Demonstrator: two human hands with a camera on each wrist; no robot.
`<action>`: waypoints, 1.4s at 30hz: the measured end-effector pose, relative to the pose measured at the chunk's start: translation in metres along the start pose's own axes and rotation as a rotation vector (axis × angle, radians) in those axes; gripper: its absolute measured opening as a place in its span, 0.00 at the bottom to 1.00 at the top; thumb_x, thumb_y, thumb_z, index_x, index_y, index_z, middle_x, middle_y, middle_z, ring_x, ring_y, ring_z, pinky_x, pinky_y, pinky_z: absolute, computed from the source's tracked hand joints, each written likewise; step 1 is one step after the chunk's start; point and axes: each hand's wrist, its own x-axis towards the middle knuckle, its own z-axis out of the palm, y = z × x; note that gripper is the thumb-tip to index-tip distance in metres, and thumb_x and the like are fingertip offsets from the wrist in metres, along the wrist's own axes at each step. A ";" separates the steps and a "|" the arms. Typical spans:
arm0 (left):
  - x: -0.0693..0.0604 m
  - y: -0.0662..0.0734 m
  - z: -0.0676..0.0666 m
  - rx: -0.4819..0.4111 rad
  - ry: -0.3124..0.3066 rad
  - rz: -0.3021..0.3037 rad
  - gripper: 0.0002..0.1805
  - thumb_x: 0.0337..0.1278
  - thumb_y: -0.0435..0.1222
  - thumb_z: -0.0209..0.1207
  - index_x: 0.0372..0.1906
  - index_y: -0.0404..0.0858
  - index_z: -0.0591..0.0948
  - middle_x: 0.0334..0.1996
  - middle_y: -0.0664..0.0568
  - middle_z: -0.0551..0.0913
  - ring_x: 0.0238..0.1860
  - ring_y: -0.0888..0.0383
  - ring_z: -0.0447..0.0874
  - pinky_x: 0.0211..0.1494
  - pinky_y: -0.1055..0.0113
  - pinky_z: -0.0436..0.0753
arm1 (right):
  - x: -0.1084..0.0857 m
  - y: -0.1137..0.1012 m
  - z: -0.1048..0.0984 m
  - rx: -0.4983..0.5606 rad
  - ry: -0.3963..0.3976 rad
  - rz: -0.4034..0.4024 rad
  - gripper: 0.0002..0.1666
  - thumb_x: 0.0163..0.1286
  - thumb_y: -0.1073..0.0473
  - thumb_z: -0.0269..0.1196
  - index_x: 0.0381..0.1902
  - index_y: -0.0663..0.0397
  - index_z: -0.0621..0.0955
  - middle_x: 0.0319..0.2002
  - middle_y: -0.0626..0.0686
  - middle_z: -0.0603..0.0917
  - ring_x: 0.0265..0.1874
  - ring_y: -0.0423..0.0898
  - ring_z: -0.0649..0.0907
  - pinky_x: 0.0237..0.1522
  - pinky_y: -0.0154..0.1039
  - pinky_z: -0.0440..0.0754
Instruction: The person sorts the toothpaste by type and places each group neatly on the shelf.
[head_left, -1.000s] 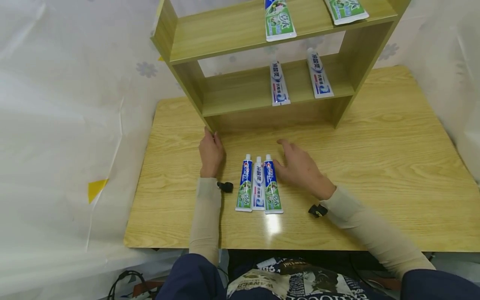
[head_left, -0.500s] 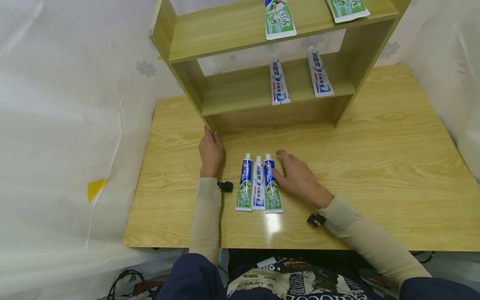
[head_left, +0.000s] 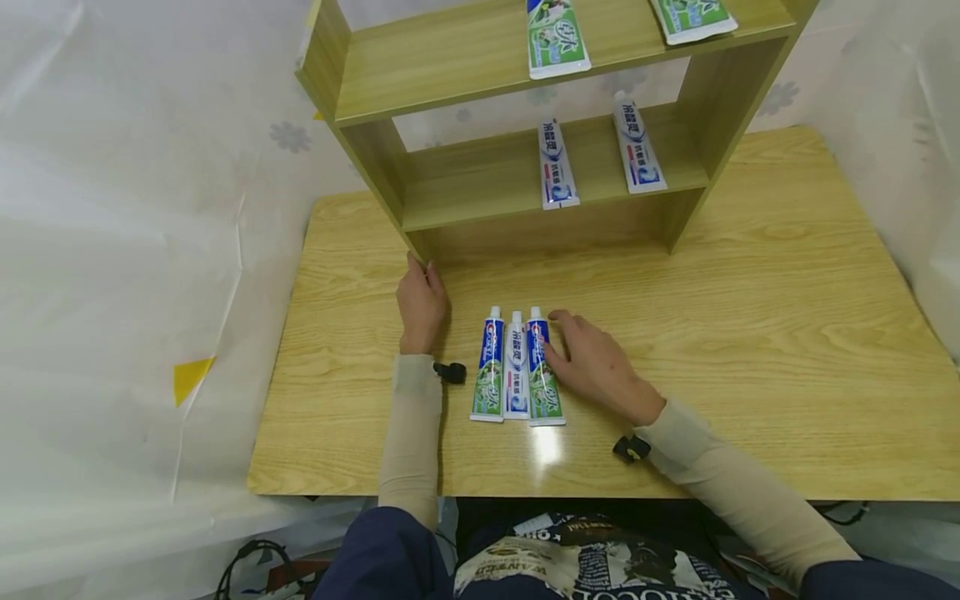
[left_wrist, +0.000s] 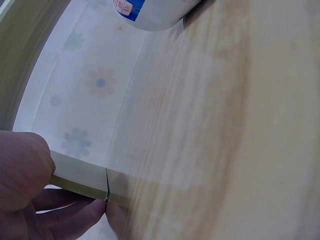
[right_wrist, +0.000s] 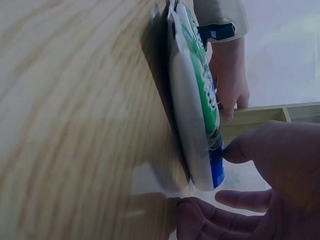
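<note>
Three toothpaste tubes lie side by side with their caps toward the shelf: a blue-green one (head_left: 489, 367) on the left, a white one (head_left: 517, 371) in the middle and another blue-green one (head_left: 543, 371) on the right. My right hand (head_left: 603, 369) is beside the right tube; in the right wrist view its thumb (right_wrist: 240, 150) touches the blue part, while the bent fingers (right_wrist: 220, 215) are near the cap end. At the wooden shelf's (head_left: 465, 212) lower left corner, my left hand (head_left: 422, 308) grips the side panel between thumb and fingers.
White tubes (head_left: 558, 167) (head_left: 639, 150) lie on the shelf's middle board, and green-blue tubes (head_left: 557, 42) (head_left: 692, 17) on the board above. The wooden table's (head_left: 787, 333) front edge runs near my body. A papered wall (head_left: 112, 250) stands at the left.
My right hand has moved slightly down and toward the right tube, and its thumb now meets the tube's edge. The left hand has stayed at the shelf corner.
</note>
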 end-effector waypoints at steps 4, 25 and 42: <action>-0.002 0.006 -0.006 -0.015 -0.009 -0.022 0.26 0.91 0.45 0.43 0.71 0.28 0.73 0.34 0.33 0.86 0.34 0.34 0.89 0.37 0.41 0.85 | -0.001 -0.002 0.003 -0.001 -0.004 -0.007 0.38 0.81 0.44 0.64 0.78 0.60 0.71 0.60 0.66 0.87 0.43 0.57 0.89 0.41 0.52 0.88; 0.001 -0.005 0.004 0.008 0.005 0.013 0.28 0.91 0.48 0.40 0.69 0.28 0.74 0.34 0.35 0.86 0.32 0.38 0.89 0.36 0.44 0.86 | 0.004 -0.015 0.010 0.129 -0.127 0.030 0.52 0.77 0.47 0.69 0.86 0.58 0.56 0.33 0.57 0.89 0.17 0.44 0.83 0.19 0.39 0.77; 0.000 -0.001 0.001 0.038 -0.008 -0.015 0.30 0.92 0.47 0.41 0.76 0.26 0.70 0.37 0.31 0.88 0.37 0.33 0.90 0.41 0.40 0.87 | 0.000 -0.013 0.012 0.179 -0.090 0.028 0.52 0.75 0.53 0.68 0.86 0.59 0.55 0.41 0.63 0.90 0.21 0.44 0.84 0.22 0.38 0.80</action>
